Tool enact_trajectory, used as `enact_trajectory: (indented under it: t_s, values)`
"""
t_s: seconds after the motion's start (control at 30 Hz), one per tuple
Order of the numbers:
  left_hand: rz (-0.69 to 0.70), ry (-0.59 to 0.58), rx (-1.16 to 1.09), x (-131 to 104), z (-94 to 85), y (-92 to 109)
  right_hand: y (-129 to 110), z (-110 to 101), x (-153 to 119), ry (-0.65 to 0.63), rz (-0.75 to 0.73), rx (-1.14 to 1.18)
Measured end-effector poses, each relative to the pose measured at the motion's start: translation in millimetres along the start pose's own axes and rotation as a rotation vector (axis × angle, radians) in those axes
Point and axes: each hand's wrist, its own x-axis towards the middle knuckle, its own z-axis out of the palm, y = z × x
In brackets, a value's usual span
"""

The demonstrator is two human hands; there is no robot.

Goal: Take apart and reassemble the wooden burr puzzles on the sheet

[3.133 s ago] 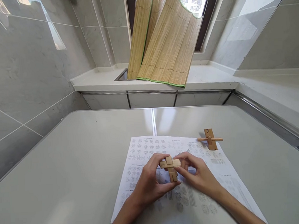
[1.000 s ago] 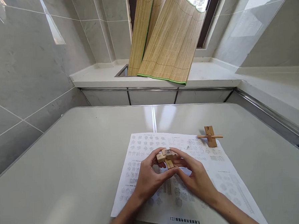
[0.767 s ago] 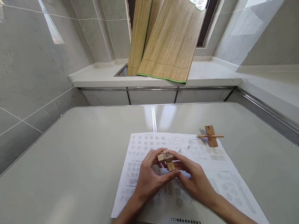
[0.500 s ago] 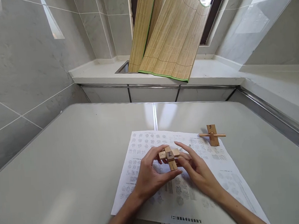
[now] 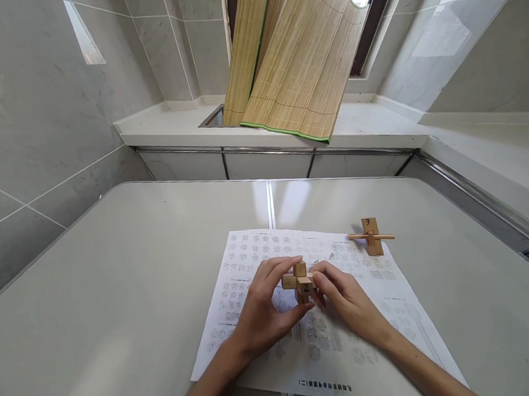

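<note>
A small wooden burr puzzle (image 5: 303, 283) of interlocked blocks is held up over the printed sheet, with a dark mark like a "Z" or "2" on its front block. My left hand (image 5: 265, 304) grips it from the left, fingers at the top and thumb underneath. From the right, my right hand (image 5: 347, 303) pinches the block end on that side between thumb and fingers. The white instruction sheet (image 5: 255, 358), covered in small printed diagrams, lies beneath both hands. Parts of the puzzle are hidden behind the fingers.
Another wooden puzzle piece (image 5: 374, 246), a flat marked plate crossed by a round stick, stands at the sheet's upper right edge. The pale table (image 5: 97, 301) reaches back to a white ledge (image 5: 163, 129), where a bamboo mat (image 5: 297, 72) leans against the window.
The puzzle has been turned, so its marked block now sits lower and another block end points up. My right hand's fingers have closed onto its right side.
</note>
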Motion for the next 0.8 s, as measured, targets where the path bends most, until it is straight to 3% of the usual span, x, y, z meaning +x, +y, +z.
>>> enact_trajectory:
  t_s: [0.13, 0.23, 0.33, 0.53, 0.8]
  values:
    - [-0.121, 0.006, -0.013, 0.1, -1.6, -0.2, -3.5, -2.2, 3.5, -0.053, 0.175, 0.398]
    - [-0.213, 0.031, -0.016, 1.2, -1.4, -1.3, 0.5, -6.7, 11.0, 0.057, 0.336, 0.794]
    - [-0.28, 0.06, 0.001, 3.2, -1.0, -2.9, 8.5, -14.7, 19.2, 0.199, 0.359, 1.075]
    - [-0.353, 0.051, 0.021, 3.1, -0.7, -6.2, 26.2, -31.5, 28.4, 0.358, 0.257, 1.218]
    - [-0.344, 0.018, 0.021, 5.2, -0.8, -4.6, 36.6, -44.7, 35.7, 0.338, 0.239, 1.35]
